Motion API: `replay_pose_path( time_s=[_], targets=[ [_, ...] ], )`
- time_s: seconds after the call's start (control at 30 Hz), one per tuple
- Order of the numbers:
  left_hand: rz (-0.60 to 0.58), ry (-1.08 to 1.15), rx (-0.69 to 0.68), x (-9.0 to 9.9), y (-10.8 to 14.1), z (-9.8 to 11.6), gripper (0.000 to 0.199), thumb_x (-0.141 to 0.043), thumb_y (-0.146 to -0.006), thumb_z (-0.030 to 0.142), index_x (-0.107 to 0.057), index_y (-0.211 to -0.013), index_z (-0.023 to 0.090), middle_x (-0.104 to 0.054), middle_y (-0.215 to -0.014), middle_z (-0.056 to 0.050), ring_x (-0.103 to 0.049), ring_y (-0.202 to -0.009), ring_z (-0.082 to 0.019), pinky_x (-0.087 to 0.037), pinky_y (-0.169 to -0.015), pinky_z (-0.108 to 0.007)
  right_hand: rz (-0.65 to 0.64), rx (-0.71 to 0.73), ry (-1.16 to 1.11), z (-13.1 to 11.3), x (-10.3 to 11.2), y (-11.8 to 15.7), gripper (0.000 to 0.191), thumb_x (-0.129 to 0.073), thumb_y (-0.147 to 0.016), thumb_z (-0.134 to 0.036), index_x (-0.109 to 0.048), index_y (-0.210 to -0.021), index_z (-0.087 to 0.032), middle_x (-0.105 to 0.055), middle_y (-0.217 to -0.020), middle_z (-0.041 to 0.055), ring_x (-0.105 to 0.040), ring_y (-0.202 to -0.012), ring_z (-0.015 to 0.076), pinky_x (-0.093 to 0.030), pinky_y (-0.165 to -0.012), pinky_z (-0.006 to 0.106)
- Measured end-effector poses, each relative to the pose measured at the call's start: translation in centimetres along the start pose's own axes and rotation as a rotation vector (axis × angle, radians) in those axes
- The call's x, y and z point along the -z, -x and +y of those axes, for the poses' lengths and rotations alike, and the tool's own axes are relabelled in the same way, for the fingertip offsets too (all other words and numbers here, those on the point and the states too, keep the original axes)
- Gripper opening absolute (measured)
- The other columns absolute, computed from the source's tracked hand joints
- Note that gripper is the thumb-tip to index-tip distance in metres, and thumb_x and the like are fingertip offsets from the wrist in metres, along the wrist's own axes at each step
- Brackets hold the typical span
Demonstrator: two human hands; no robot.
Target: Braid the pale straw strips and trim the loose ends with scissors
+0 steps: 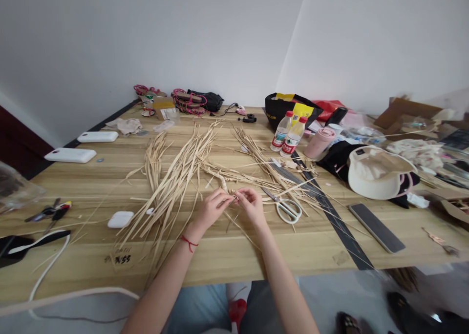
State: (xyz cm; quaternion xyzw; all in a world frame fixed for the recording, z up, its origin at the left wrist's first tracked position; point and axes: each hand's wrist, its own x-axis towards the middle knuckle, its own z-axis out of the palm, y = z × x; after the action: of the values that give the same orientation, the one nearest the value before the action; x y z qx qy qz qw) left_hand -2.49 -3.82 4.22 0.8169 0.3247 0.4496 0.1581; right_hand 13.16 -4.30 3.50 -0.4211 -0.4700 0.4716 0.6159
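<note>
Wooden table (300, 251) shows black "55" writing (124, 259) near its front edge; left hand (212, 207) and right hand (252, 205), nearly touching, pinch straw cord (223, 180).

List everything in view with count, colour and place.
flat straw strips: many, tan, centre
wrapped straw cord: 1, tan, centre
metal scissors: 1, silver and white, right of centre
red-capped plastic bottles: 2, clear, far right
lidded cup: 1, pink, beside bottles
printed bag: 1, black and yellow, behind bottles
brimmed fabric cap: 1, cream, right
flat phone: 1, dark, near right
rectangular plastic devices: 2, white, far left
rounded plastic case: 1, white, left
soft pouch: 1, black, far edge
wooden table: 1, brown, throughout
other clutter: uncounted, mixed, edges
legs: 2, bluish, below table
left hand: 1, red wrist cord, centre
right hand: 1, bare, beside left
</note>
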Motion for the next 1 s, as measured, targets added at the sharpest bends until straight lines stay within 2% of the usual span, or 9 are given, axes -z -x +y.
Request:
replay_pose_path(
  time_s=[0.3, 0.5, 0.63, 0.8, 1.0],
  targets=[
    [0.05, -0.062, -0.049, -0.3, 0.3, 0.0, 0.011, -0.054, -0.086, 0.018, -0.062, -0.092, 0.019, -0.062, -0.085, -0.004, -0.06, -0.08, -0.013, -0.05, -0.072, -0.026, -0.005, -0.011, -0.026, -0.3, 0.0, 0.1, 0.023, -0.071, -0.068, -0.038, -0.06, -0.076, -0.019, -0.062, -0.058, -0.0021, -0.058, -0.051, 0.0127, -0.049, -0.054, 0.026],
    [0.074, -0.141, -0.071, -1.2, 1.0, -0.2, 0.015, -0.051, -0.087, 0.019, -0.062, -0.097, 0.02, -0.065, -0.088, -0.005, -0.062, -0.082, -0.014, -0.051, -0.075, -0.028, 0.053, -0.031, -0.056, 0.3, 0.0, 0.1, 0.025, -0.071, -0.068, -0.038, -0.06, -0.079, -0.018, -0.062, -0.06, -0.0013, -0.058, -0.053, 0.0132, -0.049, -0.054, 0.026],
    [0.069, -0.066, -0.043, -1.3, 0.8, -0.2, 0.015, -0.052, -0.087, 0.02, -0.063, -0.097, 0.02, -0.065, -0.089, -0.006, -0.062, -0.084, -0.015, -0.051, -0.077, -0.03, 0.066, -0.023, -0.072, 0.2, 0.0, 0.2, 0.025, -0.07, -0.069, -0.038, -0.06, -0.08, -0.018, -0.062, -0.059, -0.0013, -0.058, -0.054, 0.0134, -0.049, -0.055, 0.027],
    [0.039, 0.119, 0.055, -1.0, 0.0, -0.3, 0.014, -0.052, -0.087, 0.022, -0.065, -0.088, 0.019, -0.065, -0.082, -0.005, -0.061, -0.077, -0.014, -0.051, -0.069, -0.027, 0.064, -0.006, -0.031, -0.2, 0.0, 0.2, 0.025, -0.07, -0.068, -0.039, -0.06, -0.078, -0.019, -0.062, -0.06, -0.0013, -0.058, -0.054, 0.0136, -0.049, -0.054, 0.027],
    [0.014, 0.07, 0.089, -1.0, 0.0, 0.1, 0.015, -0.05, -0.088, 0.023, -0.065, -0.091, 0.02, -0.067, -0.087, -0.006, -0.062, -0.081, -0.015, -0.05, -0.075, -0.029, 0.067, 0.013, -0.013, -0.3, 0.0, 0.1, 0.025, -0.071, -0.067, -0.039, -0.06, -0.075, -0.019, -0.062, -0.061, -0.0015, -0.059, -0.053, 0.0134, -0.05, -0.055, 0.027]
  ],
)
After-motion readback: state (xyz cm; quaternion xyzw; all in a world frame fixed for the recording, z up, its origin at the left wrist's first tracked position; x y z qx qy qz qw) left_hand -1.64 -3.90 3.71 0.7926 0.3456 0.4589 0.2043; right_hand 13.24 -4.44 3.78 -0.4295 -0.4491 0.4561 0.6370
